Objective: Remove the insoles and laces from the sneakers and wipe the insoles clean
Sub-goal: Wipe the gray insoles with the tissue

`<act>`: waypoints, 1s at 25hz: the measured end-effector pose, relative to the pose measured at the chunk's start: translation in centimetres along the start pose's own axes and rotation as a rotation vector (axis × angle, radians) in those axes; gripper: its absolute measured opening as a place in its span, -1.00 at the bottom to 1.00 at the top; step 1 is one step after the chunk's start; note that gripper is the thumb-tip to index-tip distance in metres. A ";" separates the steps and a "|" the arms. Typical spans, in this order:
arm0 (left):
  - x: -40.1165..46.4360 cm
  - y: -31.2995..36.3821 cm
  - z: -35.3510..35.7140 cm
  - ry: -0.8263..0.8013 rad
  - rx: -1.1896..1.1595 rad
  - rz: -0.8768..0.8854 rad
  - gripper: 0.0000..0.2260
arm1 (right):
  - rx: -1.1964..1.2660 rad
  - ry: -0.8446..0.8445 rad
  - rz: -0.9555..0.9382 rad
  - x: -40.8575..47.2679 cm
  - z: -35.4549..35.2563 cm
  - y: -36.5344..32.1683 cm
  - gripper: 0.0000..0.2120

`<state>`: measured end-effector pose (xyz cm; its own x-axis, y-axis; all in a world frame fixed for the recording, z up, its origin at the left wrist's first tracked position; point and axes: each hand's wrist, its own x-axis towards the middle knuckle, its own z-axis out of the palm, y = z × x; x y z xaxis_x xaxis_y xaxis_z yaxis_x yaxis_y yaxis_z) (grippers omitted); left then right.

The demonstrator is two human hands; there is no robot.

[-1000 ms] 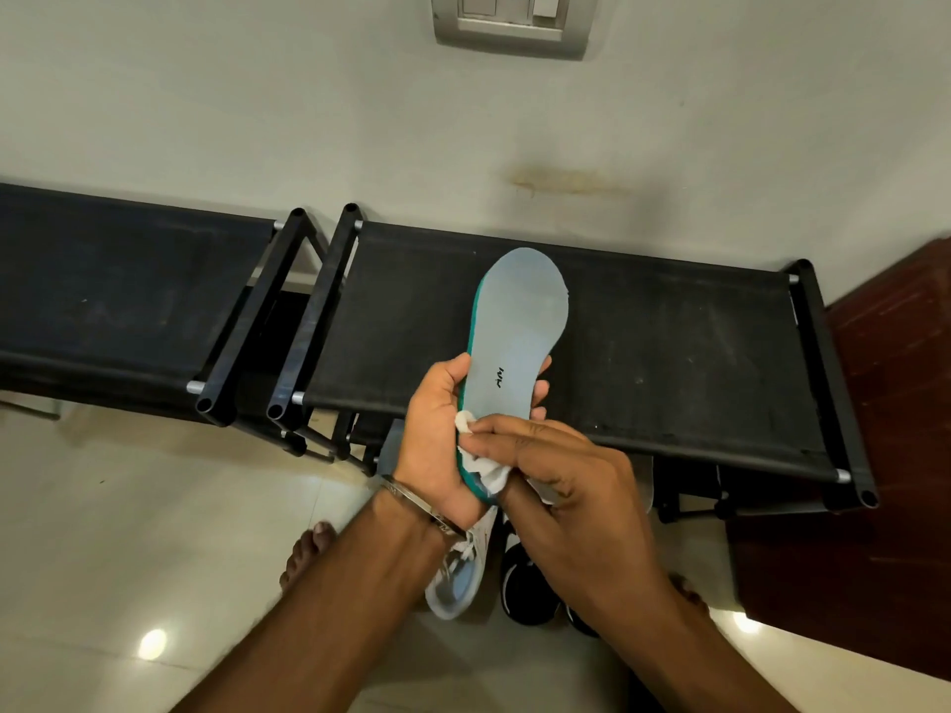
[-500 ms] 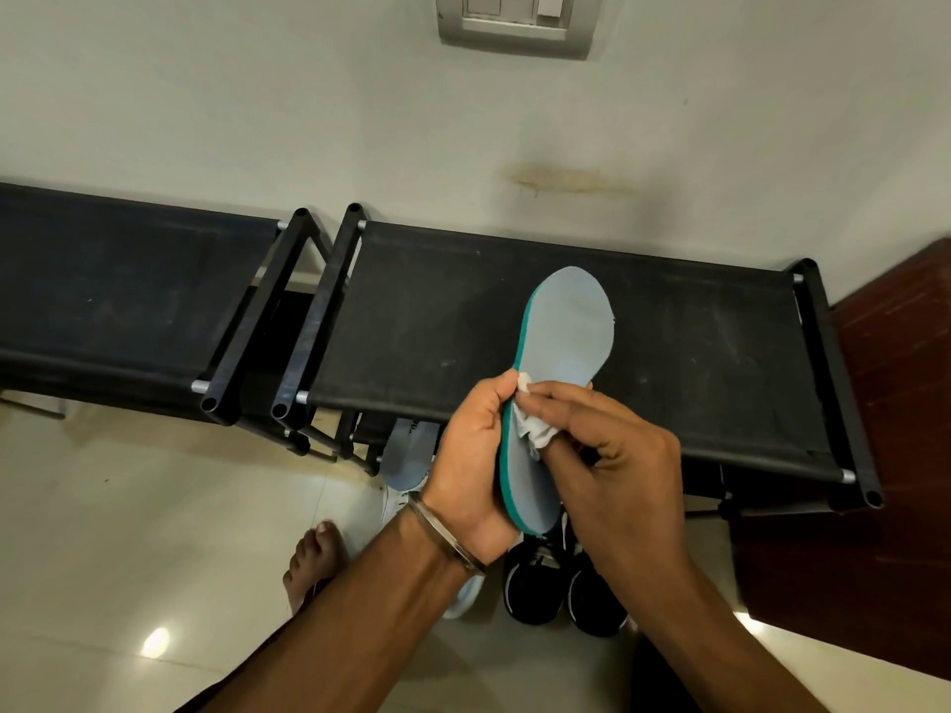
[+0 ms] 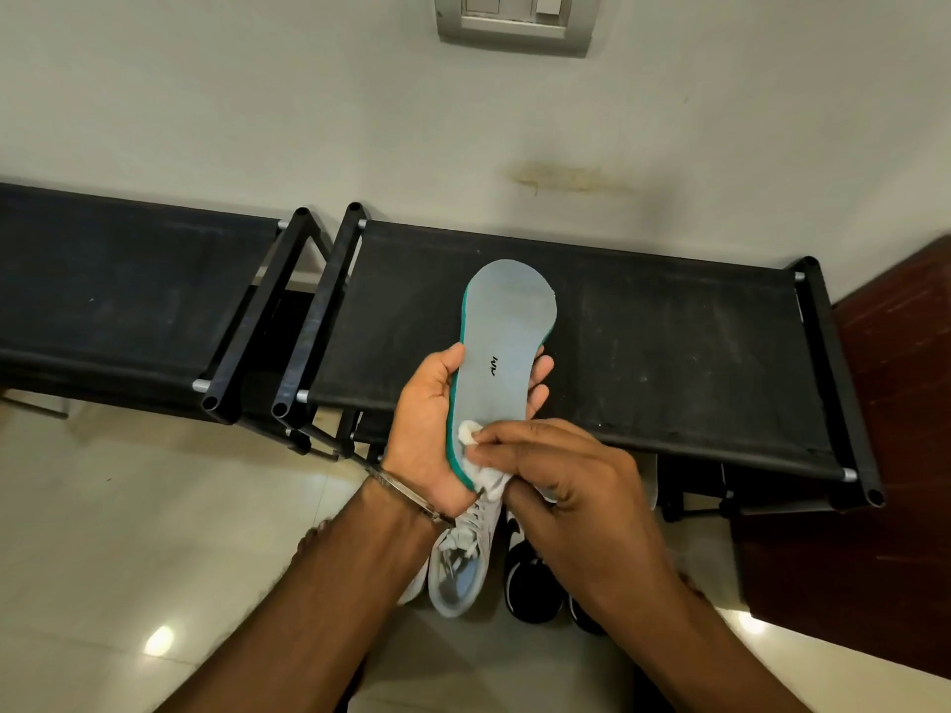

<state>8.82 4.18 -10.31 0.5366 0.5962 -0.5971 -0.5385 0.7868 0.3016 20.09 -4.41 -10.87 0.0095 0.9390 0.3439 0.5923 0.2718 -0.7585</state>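
Observation:
A grey insole (image 3: 507,331) with a green edge stands nearly upright in front of me, toe end up. My left hand (image 3: 437,434) grips it from behind around the lower half, thumb on the left edge and fingertips showing on the right. My right hand (image 3: 561,476) pinches a small white cloth (image 3: 471,433) and presses it against the insole's heel end. A white and grey sneaker (image 3: 458,568) with loose laces lies on the floor below my hands, partly hidden by my left wrist.
A black fabric shoe rack (image 3: 669,362) stands against the wall, with a second rack (image 3: 118,295) to its left. Black shoes (image 3: 535,578) sit on the floor beside the sneaker. A dark wooden door (image 3: 895,455) is at the right. A bare foot (image 3: 314,532) shows below.
My right hand has slid the cloth down from the insole's middle to its heel end. The insole has turned to show its flat grey face and shifted slightly left.

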 end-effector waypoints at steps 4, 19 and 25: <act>-0.3 -0.8 0.6 -0.037 0.025 -0.066 -0.50 | -0.236 0.073 0.057 0.2 -0.6 1.2 -0.73; -0.9 -0.2 0.6 -0.009 0.062 -0.059 -0.50 | -0.068 -0.045 0.007 0.3 -0.6 0.3 -0.71; -1.5 -2.7 1.8 -0.052 0.136 -0.051 -0.61 | -0.267 0.144 0.170 0.8 -2.2 2.6 -0.70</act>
<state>10.62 1.40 -8.88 0.5961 0.5598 -0.5756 -0.4191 0.8284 0.3717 23.39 -3.42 -11.41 0.2283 0.9215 0.3144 0.7622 0.0317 -0.6465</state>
